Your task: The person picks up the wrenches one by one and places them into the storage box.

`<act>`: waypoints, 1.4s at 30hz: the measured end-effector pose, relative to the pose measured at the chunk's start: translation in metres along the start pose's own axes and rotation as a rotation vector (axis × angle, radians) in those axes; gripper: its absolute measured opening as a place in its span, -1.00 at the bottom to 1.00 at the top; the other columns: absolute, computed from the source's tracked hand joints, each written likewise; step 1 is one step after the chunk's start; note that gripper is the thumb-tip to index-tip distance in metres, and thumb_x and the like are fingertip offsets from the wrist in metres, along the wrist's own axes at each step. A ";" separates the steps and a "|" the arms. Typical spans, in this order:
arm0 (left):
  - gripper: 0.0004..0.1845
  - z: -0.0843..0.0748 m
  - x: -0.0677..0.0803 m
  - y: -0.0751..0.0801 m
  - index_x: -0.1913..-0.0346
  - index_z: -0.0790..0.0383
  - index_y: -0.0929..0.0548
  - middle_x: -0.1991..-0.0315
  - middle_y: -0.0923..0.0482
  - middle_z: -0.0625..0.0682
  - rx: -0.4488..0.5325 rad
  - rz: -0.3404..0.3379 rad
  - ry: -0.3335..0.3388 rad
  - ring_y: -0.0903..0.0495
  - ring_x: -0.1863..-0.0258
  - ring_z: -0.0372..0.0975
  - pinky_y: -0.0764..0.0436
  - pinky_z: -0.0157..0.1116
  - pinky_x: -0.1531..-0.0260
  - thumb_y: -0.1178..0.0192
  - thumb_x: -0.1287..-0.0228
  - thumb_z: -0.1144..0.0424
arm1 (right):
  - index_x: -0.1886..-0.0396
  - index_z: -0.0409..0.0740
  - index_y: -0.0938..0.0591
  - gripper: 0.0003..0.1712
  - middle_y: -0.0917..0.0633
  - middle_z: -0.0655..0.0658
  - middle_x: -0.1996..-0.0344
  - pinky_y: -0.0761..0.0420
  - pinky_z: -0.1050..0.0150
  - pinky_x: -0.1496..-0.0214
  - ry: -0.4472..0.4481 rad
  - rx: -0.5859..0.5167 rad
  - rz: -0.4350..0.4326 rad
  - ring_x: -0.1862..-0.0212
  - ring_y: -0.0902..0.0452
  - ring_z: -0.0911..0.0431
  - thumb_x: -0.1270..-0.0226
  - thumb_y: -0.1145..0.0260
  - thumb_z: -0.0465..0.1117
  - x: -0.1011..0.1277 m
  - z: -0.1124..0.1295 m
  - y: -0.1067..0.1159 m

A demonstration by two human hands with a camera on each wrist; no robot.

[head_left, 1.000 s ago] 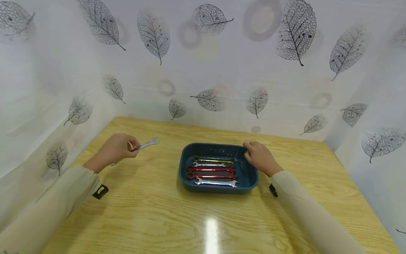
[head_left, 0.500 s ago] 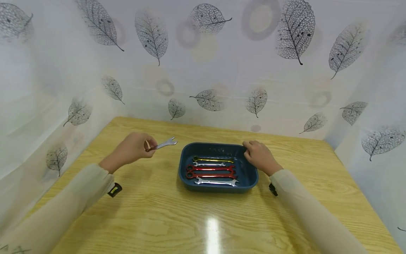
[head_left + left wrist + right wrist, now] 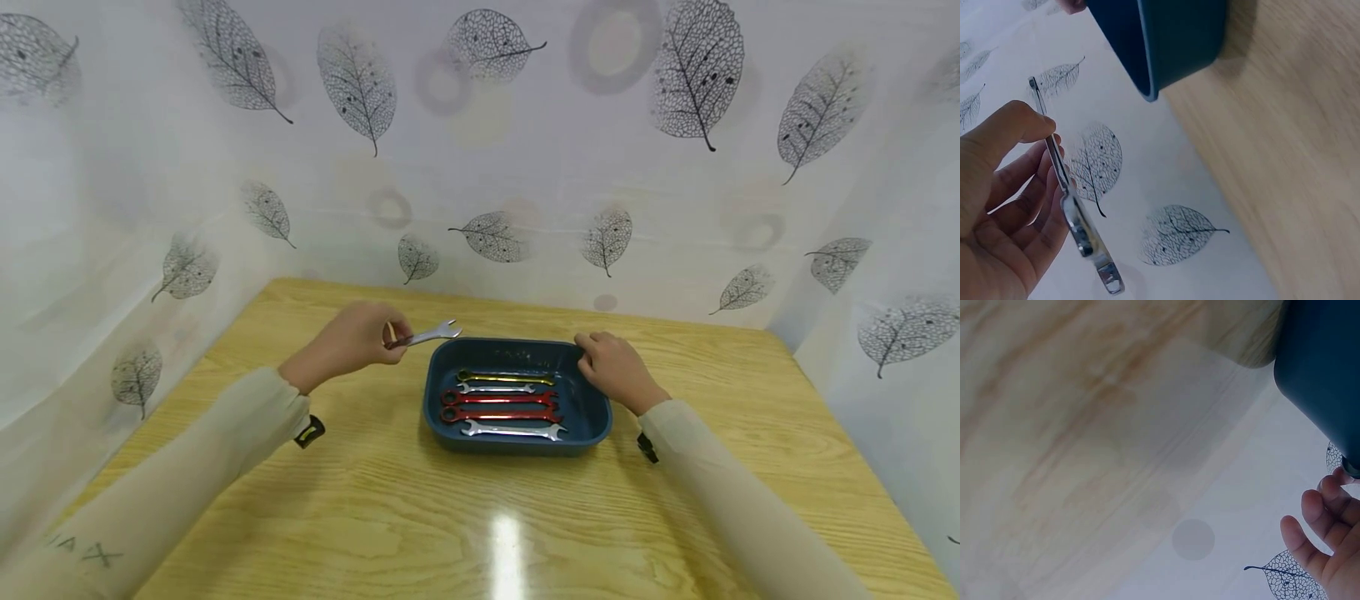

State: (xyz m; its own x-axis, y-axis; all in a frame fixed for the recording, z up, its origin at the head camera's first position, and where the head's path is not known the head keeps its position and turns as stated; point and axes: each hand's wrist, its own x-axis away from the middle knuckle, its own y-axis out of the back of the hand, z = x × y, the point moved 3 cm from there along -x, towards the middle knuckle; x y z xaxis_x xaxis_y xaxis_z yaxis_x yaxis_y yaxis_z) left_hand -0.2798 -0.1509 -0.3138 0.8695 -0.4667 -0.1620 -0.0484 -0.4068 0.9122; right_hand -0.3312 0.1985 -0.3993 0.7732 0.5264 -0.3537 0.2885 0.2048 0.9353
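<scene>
My left hand [image 3: 352, 337] pinches a silver wrench [image 3: 437, 333] between thumb and fingers, and its open-ended head points right, close to the left back corner of a dark blue bin [image 3: 517, 448]. The left wrist view shows the wrench [image 3: 1085, 231] edge-on along the fingertips. At the bin's right back corner, my right hand [image 3: 617, 372] grips the rim; the right wrist view has its fingers [image 3: 1313, 509] by the bin's outer wall. Inside the bin lie a gold wrench [image 3: 510, 379], a small silver wrench [image 3: 495, 389], two red wrenches [image 3: 502, 414] and a larger silver wrench [image 3: 513, 431].
The bin stands on a wood-grain table [image 3: 420, 525]. White sheeting [image 3: 322, 233] with a leaf print rises behind the table and along both sides.
My left hand has carried the silver wrench rightward from the left part of the table to beside the bin. The right hand stays at the bin's rim, and the wrenches inside lie as before.
</scene>
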 end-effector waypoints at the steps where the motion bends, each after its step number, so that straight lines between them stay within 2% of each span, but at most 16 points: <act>1: -0.92 -0.003 -0.002 -0.001 0.37 0.17 -0.71 0.45 -0.65 -0.05 -0.002 -0.003 -0.015 -0.56 0.49 -0.31 -0.55 -0.32 0.43 -0.29 -0.02 0.35 | 0.39 -0.18 -0.43 -0.96 -0.38 -0.06 0.63 -0.29 0.22 0.47 0.001 0.000 -0.001 0.53 -0.27 0.08 -0.15 -0.11 -0.31 0.000 0.000 0.000; 5: -0.90 -0.010 -0.012 -0.006 0.35 0.19 -0.71 0.43 -0.67 -0.05 0.000 0.003 -0.050 -0.57 0.47 -0.30 -0.56 -0.31 0.41 -0.28 -0.01 0.35 | 0.39 -0.19 -0.43 -0.95 -0.38 -0.06 0.63 -0.29 0.22 0.48 0.010 0.000 -0.009 0.54 -0.27 0.08 -0.13 -0.11 -0.31 0.000 -0.001 -0.001; 13: -0.85 -0.028 -0.030 -0.017 0.30 0.24 -0.72 0.40 -0.67 -0.03 -0.010 0.039 -0.075 -0.58 0.45 -0.29 -0.57 -0.32 0.37 -0.31 -0.04 0.27 | 0.42 -0.16 -0.41 -0.96 -0.36 -0.06 0.65 -0.28 0.23 0.48 0.016 0.001 -0.024 0.55 -0.26 0.08 -0.12 -0.11 -0.32 0.001 -0.002 -0.002; 21: -0.88 -0.041 -0.046 -0.029 0.30 0.20 -0.71 0.36 -0.68 -0.03 -0.022 0.064 -0.117 -0.58 0.45 -0.32 -0.56 -0.36 0.37 -0.29 -0.05 0.30 | 0.41 -0.17 -0.42 -0.97 -0.37 -0.06 0.64 -0.28 0.23 0.48 0.006 0.000 -0.011 0.54 -0.27 0.08 -0.14 -0.11 -0.32 0.000 -0.002 -0.003; 34: -0.89 -0.065 -0.074 -0.054 0.32 0.21 -0.70 0.37 -0.67 -0.04 0.017 0.154 -0.184 -0.58 0.40 -0.33 -0.57 -0.37 0.26 -0.26 -0.05 0.34 | 0.44 -0.15 -0.38 -0.96 -0.34 -0.04 0.67 -0.25 0.25 0.50 0.024 -0.007 -0.026 0.58 -0.23 0.10 -0.16 -0.08 -0.33 0.000 -0.004 -0.003; 42: -0.92 -0.074 -0.086 -0.069 0.38 0.18 -0.69 0.42 -0.65 -0.07 0.019 0.198 -0.191 -0.56 0.42 -0.34 -0.56 -0.44 0.31 -0.28 0.00 0.35 | 0.39 -0.16 -0.41 -0.94 -0.39 -0.06 0.63 -0.32 0.21 0.49 0.013 -0.011 -0.027 0.54 -0.29 0.08 -0.12 -0.11 -0.33 -0.001 -0.005 -0.004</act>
State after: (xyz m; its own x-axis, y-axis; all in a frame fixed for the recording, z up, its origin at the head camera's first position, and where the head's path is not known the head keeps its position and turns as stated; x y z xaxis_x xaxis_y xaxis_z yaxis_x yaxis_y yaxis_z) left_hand -0.3154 -0.0249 -0.3348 0.7337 -0.6775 -0.0511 -0.2186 -0.3067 0.9264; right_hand -0.3357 0.2016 -0.4030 0.7578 0.5315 -0.3786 0.3024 0.2281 0.9255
